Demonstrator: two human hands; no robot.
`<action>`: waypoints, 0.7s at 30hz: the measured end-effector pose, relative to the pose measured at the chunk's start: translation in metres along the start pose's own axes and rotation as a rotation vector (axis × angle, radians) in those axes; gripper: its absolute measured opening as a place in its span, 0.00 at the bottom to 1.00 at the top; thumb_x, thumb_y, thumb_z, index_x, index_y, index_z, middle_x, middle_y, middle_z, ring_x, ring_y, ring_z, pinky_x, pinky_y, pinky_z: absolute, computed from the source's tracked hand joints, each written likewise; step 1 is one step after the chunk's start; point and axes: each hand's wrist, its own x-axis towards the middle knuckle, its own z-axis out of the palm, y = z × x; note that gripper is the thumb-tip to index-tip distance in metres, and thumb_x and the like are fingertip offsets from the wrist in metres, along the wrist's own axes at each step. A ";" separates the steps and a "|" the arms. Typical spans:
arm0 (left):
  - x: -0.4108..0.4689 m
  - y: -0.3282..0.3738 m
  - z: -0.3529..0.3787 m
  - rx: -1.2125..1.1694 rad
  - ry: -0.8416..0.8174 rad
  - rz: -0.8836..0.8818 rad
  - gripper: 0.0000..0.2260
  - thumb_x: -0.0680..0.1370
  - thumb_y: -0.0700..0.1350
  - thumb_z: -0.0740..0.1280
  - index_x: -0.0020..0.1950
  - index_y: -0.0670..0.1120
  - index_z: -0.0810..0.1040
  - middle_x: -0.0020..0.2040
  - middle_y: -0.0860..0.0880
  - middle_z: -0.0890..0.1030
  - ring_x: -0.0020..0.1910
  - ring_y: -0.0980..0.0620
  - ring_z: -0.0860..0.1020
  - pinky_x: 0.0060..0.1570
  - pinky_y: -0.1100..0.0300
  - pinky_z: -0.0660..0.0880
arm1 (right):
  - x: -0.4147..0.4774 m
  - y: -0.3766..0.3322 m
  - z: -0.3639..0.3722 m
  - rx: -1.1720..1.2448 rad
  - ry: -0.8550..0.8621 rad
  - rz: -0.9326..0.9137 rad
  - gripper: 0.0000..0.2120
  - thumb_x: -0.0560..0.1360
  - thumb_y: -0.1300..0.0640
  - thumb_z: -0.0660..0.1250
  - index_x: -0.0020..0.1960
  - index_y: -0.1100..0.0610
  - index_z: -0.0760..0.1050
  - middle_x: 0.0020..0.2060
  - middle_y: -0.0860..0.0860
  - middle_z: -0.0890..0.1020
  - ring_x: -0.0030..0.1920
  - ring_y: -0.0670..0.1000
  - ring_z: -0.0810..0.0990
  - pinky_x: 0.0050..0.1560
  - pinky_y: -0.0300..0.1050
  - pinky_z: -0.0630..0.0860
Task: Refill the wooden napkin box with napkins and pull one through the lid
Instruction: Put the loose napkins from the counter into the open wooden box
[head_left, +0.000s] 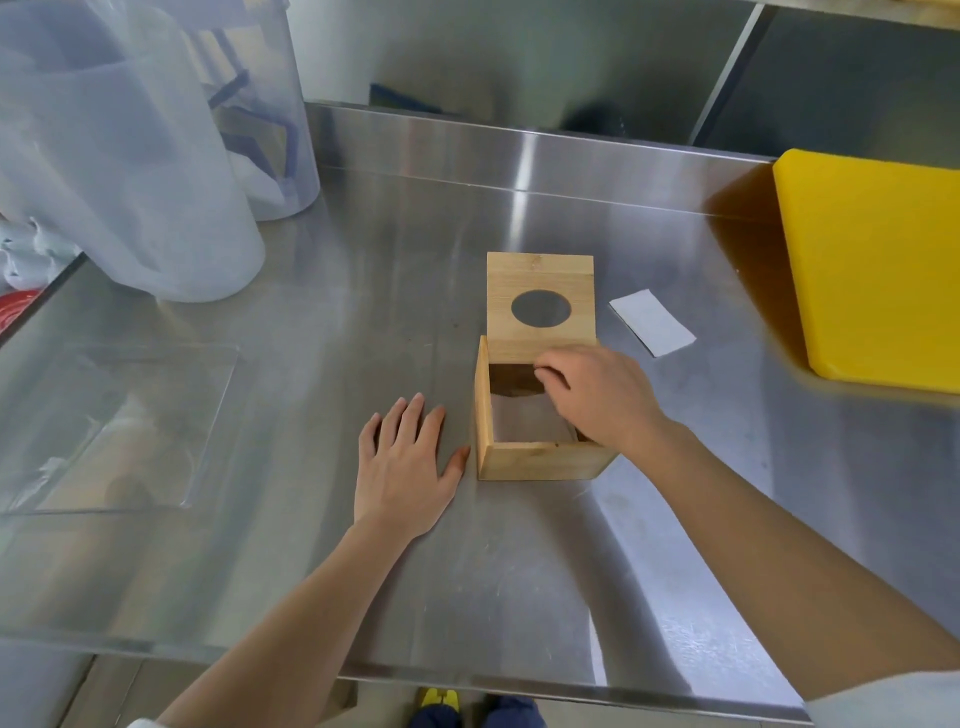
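Note:
The wooden napkin box (540, 461) stands on the steel table, its top half uncovered. Its lid (540, 273), with an oval hole, is slid back so that it overhangs the far side. My right hand (597, 397) hovers over the opening, fingertips curled on the lid's near edge. Inside the box a pale grey-white surface (524, 418) shows, likely napkins. My left hand (405, 467) lies flat and open on the table just left of the box, thumb touching its front corner. One white napkin (652, 322) lies flat on the table right of the lid.
A clear empty plastic wrapper (119, 426) lies at the left. Large translucent plastic containers (130, 156) stand at the back left. A thick yellow board (878, 270) lies at the right edge. The table (363, 291) has a raised back rim.

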 end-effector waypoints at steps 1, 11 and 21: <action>0.000 0.000 0.000 -0.001 -0.001 0.000 0.26 0.76 0.62 0.50 0.69 0.50 0.64 0.72 0.46 0.66 0.72 0.46 0.60 0.71 0.47 0.53 | 0.000 0.003 -0.005 0.021 0.039 0.033 0.11 0.78 0.56 0.57 0.49 0.56 0.78 0.43 0.53 0.84 0.44 0.56 0.79 0.40 0.45 0.72; 0.000 0.002 -0.003 -0.010 -0.014 -0.011 0.24 0.77 0.60 0.55 0.68 0.48 0.66 0.72 0.45 0.67 0.72 0.44 0.61 0.70 0.46 0.54 | 0.012 0.089 -0.005 0.293 0.204 0.607 0.08 0.74 0.61 0.62 0.47 0.59 0.79 0.49 0.58 0.83 0.51 0.60 0.77 0.44 0.46 0.71; 0.000 0.004 -0.007 -0.004 -0.013 -0.041 0.27 0.73 0.60 0.50 0.65 0.46 0.71 0.68 0.43 0.72 0.69 0.43 0.66 0.67 0.46 0.59 | 0.025 0.158 0.022 0.023 -0.066 0.571 0.16 0.77 0.52 0.59 0.64 0.51 0.72 0.66 0.56 0.73 0.64 0.61 0.69 0.63 0.57 0.63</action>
